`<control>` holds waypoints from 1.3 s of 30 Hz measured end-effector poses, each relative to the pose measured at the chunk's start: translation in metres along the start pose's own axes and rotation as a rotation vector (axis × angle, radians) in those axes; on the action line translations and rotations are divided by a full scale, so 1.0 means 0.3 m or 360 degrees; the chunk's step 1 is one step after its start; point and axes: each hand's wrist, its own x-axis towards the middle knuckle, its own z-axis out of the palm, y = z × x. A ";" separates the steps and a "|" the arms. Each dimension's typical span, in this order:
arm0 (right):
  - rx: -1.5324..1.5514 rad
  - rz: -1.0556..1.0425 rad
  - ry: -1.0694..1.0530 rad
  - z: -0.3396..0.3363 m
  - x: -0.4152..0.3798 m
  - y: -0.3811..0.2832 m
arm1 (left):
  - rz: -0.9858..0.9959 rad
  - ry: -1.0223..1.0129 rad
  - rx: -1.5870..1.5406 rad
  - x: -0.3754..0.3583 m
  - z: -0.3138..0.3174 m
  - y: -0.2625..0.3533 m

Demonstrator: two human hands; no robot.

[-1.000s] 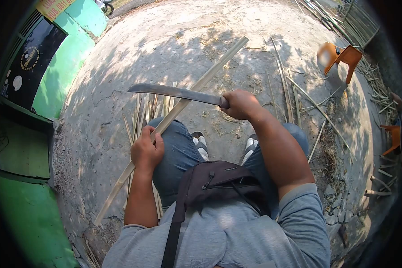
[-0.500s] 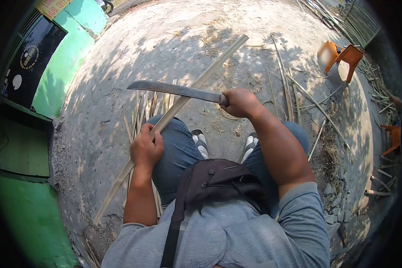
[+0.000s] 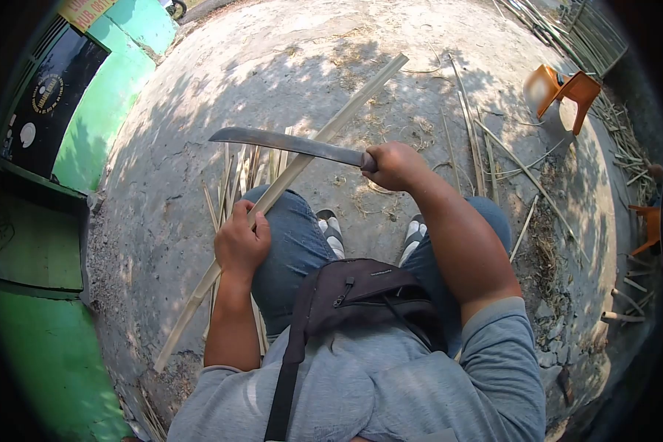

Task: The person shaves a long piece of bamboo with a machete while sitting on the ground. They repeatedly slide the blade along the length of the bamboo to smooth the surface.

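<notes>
My left hand is wrapped round a long pale bamboo strip above my left knee. The strip slants from low on the left up to the far right. In my right hand is the handle of a machete. Its dark, slightly curved blade points left and lies across the strip, seeming to touch it beyond my left hand. Several thin bamboo strips lie on the ground beside and beneath my left leg.
Long bamboo pieces lie on the concrete ahead to the right. An orange plastic chair stands at the far right, near piled bamboo sticks. A green wall runs along the left. A black bag rests on my lap.
My right hand and the machete have shifted very slightly up and left. My left hand keeps its hold on the strip, and little else differs.
</notes>
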 end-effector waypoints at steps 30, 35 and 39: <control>0.0000 0.0179 -0.0328 -0.028 -0.004 -0.044 | -0.0033 -0.0070 0.0097 -0.001 -0.005 0.008; 0.0035 0.0276 -0.0527 -0.019 0.003 -0.061 | -0.0017 -0.0071 0.0140 0.003 -0.012 0.020; 0.0076 0.0267 -0.0580 -0.039 -0.006 -0.065 | -0.0030 -0.0101 0.0171 0.006 -0.013 0.021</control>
